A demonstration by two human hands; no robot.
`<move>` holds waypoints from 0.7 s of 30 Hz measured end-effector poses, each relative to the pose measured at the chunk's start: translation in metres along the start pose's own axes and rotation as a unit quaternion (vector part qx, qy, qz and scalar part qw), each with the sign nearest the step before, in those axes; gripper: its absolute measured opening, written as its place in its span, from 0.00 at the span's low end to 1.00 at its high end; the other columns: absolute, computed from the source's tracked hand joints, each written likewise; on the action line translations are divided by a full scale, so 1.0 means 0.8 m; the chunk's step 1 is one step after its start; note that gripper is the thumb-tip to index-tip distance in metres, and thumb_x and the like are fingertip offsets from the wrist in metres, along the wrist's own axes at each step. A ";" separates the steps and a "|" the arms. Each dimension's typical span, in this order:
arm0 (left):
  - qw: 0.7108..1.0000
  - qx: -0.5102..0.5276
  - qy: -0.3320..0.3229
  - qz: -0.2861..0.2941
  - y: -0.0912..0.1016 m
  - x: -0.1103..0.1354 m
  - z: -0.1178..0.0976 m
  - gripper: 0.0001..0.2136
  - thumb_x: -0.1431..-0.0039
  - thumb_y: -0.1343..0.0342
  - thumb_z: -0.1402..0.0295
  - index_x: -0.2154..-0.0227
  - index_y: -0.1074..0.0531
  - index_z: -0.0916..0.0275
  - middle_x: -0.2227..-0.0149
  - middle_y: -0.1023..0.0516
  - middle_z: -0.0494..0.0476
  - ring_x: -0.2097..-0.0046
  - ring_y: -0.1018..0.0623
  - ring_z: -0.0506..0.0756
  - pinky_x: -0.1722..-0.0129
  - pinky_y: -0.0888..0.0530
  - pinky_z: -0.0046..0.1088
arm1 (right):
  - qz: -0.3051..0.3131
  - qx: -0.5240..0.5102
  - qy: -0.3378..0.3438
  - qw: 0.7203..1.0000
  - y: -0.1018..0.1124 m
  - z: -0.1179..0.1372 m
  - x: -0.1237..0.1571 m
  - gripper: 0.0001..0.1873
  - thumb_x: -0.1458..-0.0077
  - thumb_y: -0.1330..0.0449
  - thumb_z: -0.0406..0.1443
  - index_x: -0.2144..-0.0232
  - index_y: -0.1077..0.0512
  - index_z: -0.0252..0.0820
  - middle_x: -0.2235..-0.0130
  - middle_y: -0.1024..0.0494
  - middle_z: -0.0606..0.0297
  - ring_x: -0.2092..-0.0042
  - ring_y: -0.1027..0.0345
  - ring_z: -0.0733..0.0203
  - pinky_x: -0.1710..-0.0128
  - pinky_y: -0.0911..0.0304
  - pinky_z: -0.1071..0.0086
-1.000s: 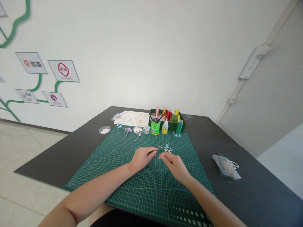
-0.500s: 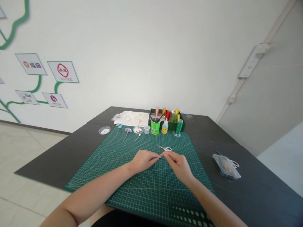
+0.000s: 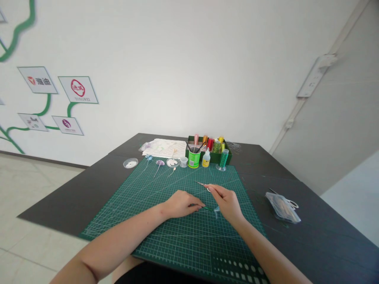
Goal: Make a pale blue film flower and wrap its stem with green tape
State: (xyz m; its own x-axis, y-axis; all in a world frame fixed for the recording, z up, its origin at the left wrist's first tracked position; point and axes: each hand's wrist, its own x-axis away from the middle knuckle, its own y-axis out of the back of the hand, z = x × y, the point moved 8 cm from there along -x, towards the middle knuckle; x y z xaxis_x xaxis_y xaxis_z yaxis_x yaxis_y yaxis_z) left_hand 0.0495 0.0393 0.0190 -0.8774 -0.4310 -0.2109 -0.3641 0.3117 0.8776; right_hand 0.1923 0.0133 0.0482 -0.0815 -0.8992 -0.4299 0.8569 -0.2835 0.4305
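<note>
My left hand (image 3: 183,204) rests on the green cutting mat, its fingers closed around a thin green stem (image 3: 209,208). Pale blue petals (image 3: 216,212) show at the stem's right end, partly covered by my right hand. My right hand (image 3: 225,201) is closed with its fingertips at the handles of small white-handled scissors (image 3: 200,183). The scissors' blades point left over the mat, and most of the handles are hidden behind the fingers. Farther back lie a blue flower (image 3: 149,157), a purple flower (image 3: 160,162) and a small cream bud (image 3: 174,169) on thin stems.
Along the mat's (image 3: 130,197) far edge stand a green can (image 3: 194,160) with brushes, a glue bottle (image 3: 206,158) and a green thread spool (image 3: 224,158). Behind is a box (image 3: 213,156) of coloured spools. To the right lie a plastic case (image 3: 282,208) and other scissors (image 3: 292,204).
My right hand has left the left fingertips and moved up to the scissors' handles. The left hand has shifted slightly nearer, and the green stem and blue petals now show.
</note>
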 end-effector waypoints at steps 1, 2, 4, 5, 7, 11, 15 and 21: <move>1.000 0.002 -0.004 0.003 0.000 0.000 -0.001 0.10 0.32 0.44 0.67 0.52 0.20 0.52 0.55 0.15 0.45 0.56 0.16 0.51 0.58 0.28 0.21 | 0.001 0.000 -0.002 1.000 0.000 -0.002 -0.001 0.19 0.38 0.45 0.44 0.60 0.17 0.43 0.57 0.14 0.57 0.56 0.19 0.49 0.57 0.26 0.60; 1.000 0.005 -0.009 0.006 0.000 0.000 -0.002 0.10 0.32 0.43 0.67 0.52 0.20 0.52 0.55 0.15 0.45 0.56 0.16 0.51 0.57 0.28 0.21 | 0.002 0.001 -0.004 1.000 0.000 -0.004 -0.002 0.18 0.38 0.45 0.44 0.60 0.17 0.43 0.57 0.14 0.57 0.55 0.19 0.48 0.56 0.26 0.60; 1.000 0.009 -0.016 0.013 0.000 0.001 -0.005 0.10 0.32 0.43 0.66 0.52 0.20 0.52 0.55 0.15 0.45 0.55 0.16 0.51 0.57 0.28 0.21 | 0.007 0.003 -0.009 1.000 -0.001 -0.009 -0.004 0.18 0.39 0.45 0.44 0.61 0.17 0.43 0.57 0.14 0.57 0.55 0.19 0.48 0.55 0.26 0.59; 1.000 0.010 -0.018 0.015 0.000 0.001 -0.006 0.10 0.32 0.43 0.66 0.52 0.20 0.52 0.55 0.15 0.45 0.55 0.16 0.51 0.57 0.28 0.20 | 0.010 0.003 -0.011 1.000 -0.001 -0.011 -0.005 0.18 0.39 0.44 0.44 0.61 0.17 0.42 0.57 0.14 0.56 0.54 0.19 0.47 0.55 0.26 0.59; 1.000 0.012 -0.019 0.019 -0.001 0.001 -0.007 0.10 0.32 0.43 0.66 0.52 0.20 0.52 0.55 0.15 0.45 0.55 0.16 0.51 0.57 0.28 0.20 | 0.015 0.004 -0.017 1.000 -0.001 -0.016 -0.006 0.18 0.39 0.44 0.44 0.61 0.17 0.42 0.57 0.14 0.56 0.54 0.19 0.47 0.55 0.26 0.58; 0.999 0.016 -0.020 0.023 -0.001 0.001 -0.009 0.10 0.32 0.44 0.66 0.52 0.20 0.51 0.58 0.14 0.45 0.55 0.16 0.51 0.57 0.27 0.20 | 0.027 0.001 -0.026 0.999 -0.003 -0.025 -0.009 0.19 0.39 0.45 0.44 0.61 0.17 0.42 0.56 0.14 0.56 0.53 0.20 0.46 0.54 0.27 0.57; 0.999 0.026 -0.026 0.022 0.001 0.001 -0.012 0.09 0.33 0.43 0.66 0.54 0.19 0.51 0.57 0.14 0.44 0.56 0.16 0.51 0.56 0.27 0.20 | 0.042 -0.003 -0.034 0.999 -0.005 -0.030 -0.011 0.18 0.39 0.44 0.44 0.63 0.17 0.42 0.57 0.14 0.56 0.53 0.20 0.46 0.53 0.28 0.56; 0.999 0.032 -0.036 0.013 0.006 0.002 -0.018 0.09 0.33 0.43 0.66 0.55 0.19 0.52 0.57 0.14 0.44 0.56 0.16 0.50 0.57 0.27 0.20 | 0.060 -0.007 -0.046 0.997 -0.007 -0.036 -0.013 0.18 0.40 0.43 0.45 0.63 0.17 0.42 0.57 0.14 0.56 0.53 0.21 0.46 0.52 0.29 0.56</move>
State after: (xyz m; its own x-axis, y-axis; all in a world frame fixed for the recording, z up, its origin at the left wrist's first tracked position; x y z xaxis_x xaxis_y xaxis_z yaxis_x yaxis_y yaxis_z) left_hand 0.0508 0.0273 0.0288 -0.9058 -0.3612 -0.2216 -0.3588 0.3753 0.8546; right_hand 0.2033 0.0342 0.0275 -0.0242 -0.9532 -0.3013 0.8703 -0.1684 0.4629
